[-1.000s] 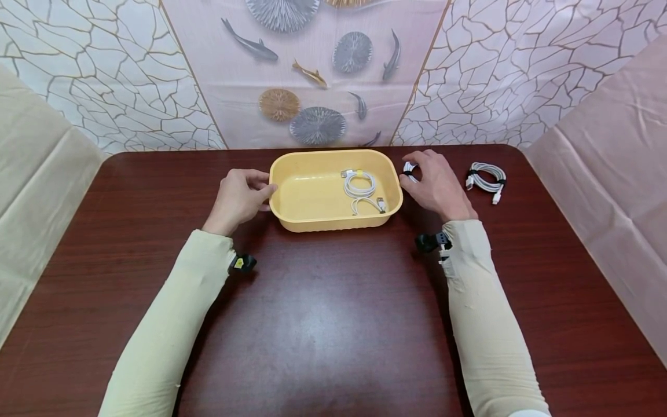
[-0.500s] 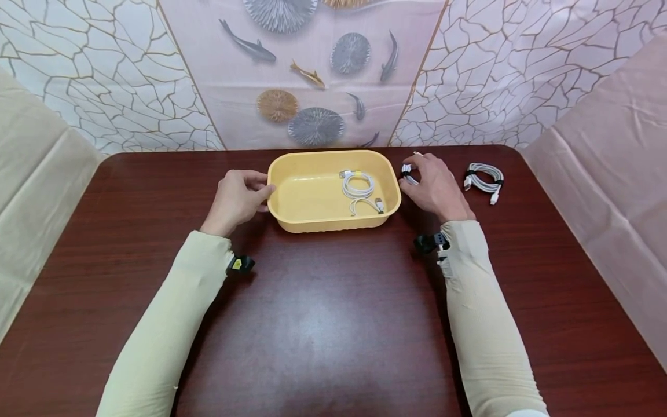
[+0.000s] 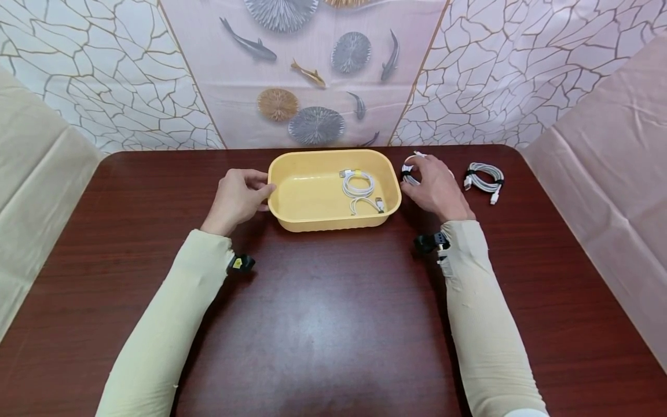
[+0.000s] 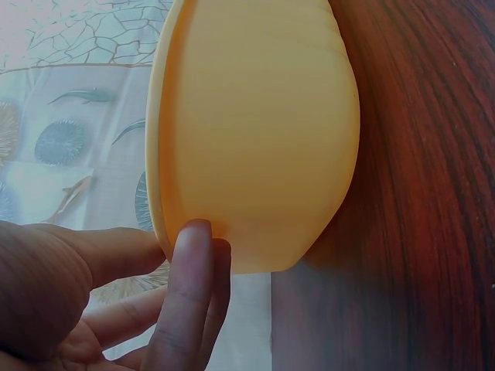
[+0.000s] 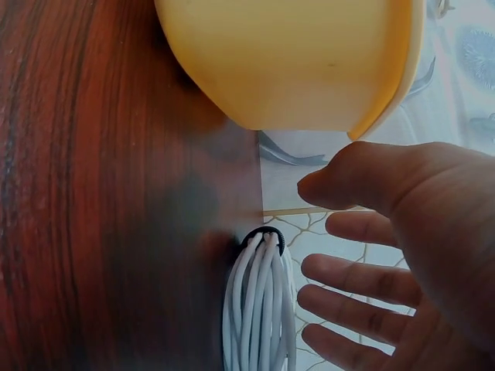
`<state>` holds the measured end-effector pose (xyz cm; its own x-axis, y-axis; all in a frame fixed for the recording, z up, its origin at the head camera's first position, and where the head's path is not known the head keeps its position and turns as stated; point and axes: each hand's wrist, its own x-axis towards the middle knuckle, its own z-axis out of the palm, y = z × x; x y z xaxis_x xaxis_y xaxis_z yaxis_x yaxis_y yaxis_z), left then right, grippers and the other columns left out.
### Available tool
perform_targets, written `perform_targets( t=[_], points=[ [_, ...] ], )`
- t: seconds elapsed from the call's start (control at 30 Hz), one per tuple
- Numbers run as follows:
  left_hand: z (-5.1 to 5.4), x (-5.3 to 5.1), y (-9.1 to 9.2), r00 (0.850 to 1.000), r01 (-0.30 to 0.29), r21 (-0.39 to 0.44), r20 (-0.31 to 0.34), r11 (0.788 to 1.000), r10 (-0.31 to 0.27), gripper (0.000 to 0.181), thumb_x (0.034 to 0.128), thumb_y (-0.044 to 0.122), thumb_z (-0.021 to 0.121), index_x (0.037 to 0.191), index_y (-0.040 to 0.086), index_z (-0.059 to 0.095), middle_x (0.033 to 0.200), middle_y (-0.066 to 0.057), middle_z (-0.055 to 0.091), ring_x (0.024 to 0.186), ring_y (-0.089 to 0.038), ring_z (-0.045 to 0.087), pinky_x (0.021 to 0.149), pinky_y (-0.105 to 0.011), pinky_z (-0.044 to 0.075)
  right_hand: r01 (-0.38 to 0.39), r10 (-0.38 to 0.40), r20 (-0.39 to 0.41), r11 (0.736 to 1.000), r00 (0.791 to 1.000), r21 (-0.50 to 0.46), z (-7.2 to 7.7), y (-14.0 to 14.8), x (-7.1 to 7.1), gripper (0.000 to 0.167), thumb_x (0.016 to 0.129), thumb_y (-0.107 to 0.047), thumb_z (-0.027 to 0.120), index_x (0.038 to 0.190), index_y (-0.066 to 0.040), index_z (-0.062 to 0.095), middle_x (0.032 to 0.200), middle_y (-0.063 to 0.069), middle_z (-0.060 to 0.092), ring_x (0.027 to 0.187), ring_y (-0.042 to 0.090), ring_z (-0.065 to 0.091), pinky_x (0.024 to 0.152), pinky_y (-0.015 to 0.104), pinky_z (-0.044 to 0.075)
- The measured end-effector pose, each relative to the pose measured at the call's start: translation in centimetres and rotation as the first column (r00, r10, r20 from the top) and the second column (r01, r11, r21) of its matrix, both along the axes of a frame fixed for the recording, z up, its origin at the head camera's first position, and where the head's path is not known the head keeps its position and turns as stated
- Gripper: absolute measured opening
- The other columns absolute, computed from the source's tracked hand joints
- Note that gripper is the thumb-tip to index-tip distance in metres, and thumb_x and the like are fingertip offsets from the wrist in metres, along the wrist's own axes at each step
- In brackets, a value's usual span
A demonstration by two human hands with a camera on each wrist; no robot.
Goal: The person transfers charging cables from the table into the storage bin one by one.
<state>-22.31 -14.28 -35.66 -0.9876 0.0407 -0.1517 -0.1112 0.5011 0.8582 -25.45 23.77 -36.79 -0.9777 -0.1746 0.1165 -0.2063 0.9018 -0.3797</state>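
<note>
My left hand (image 3: 237, 197) grips the left end of a yellow bin (image 3: 307, 200); in the left wrist view its thumb and fingers pinch the bin's rim (image 4: 157, 139). Two white cables lie in the bin's right half, a coil (image 3: 345, 186) and a smaller one (image 3: 365, 200) in front. My right hand (image 3: 436, 186) is by the bin's right end, over a white cable bundle (image 3: 407, 172) and partly hiding it. In the right wrist view the hand's fingers (image 5: 360, 282) are spread and slightly bent beside the black-tied bundle (image 5: 263, 309), with the thumb just below the bin's rim.
Another coiled cable (image 3: 486, 186), grey-white with black ties, lies to the right of my right hand. The dark red-brown table (image 3: 323, 301) ends at a patterned cloth backdrop (image 3: 312, 63), with plain cloth at both sides.
A white cable end shows past my right fingertips, where none showed a second ago. The right hand has barely shifted, and my left hand keeps its grip on the bin.
</note>
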Motion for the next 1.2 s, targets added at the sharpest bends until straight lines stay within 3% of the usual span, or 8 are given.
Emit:
perform_targets(
  t=[0.3,0.63,1.2],
  points=[
    [0.0,0.0,0.1,1.000,-0.001,0.012,0.005,1.000,0.001,0.035,0.0999,0.016,0.066,0.129,-0.004,0.066,0.113,-0.026,0.070,0.064,-0.006,0.070,0.073,-0.034,0.068,-0.014,0.014,-0.011,1.000,1.000,-0.001,-0.5,0.3,-0.2,0.042,0.087,-0.012,0.066,0.126,0.002,0.063,0.129,0.024,0.063,0.127,0.039,0.055,0.112,0.054,0.045],
    [0.0,0.0,0.1,1.000,-0.002,0.015,0.004,1.000,0.002,0.034,0.0999,0.015,0.066,0.129,-0.003,0.066,0.112,-0.026,0.071,0.064,-0.005,0.070,0.074,-0.034,0.068,0.003,-0.003,0.012,1.000,1.000,0.003,-0.9,0.6,-0.4,0.045,0.086,-0.010,0.067,0.129,0.004,0.061,0.119,0.027,0.065,0.111,0.040,0.058,0.100,0.055,0.050],
    [-0.2,-0.1,0.0,1.000,-0.008,0.020,0.000,1.000,0.008,0.034,0.1000,0.014,0.065,0.128,-0.004,0.066,0.113,-0.028,0.070,0.065,-0.005,0.070,0.075,-0.036,0.068,0.026,-0.023,0.094,0.999,0.995,-0.035,-1.7,1.0,-0.6,0.048,0.088,-0.005,0.064,0.134,0.004,0.055,0.127,0.030,0.064,0.120,0.042,0.060,0.106,0.058,0.049]
  ],
)
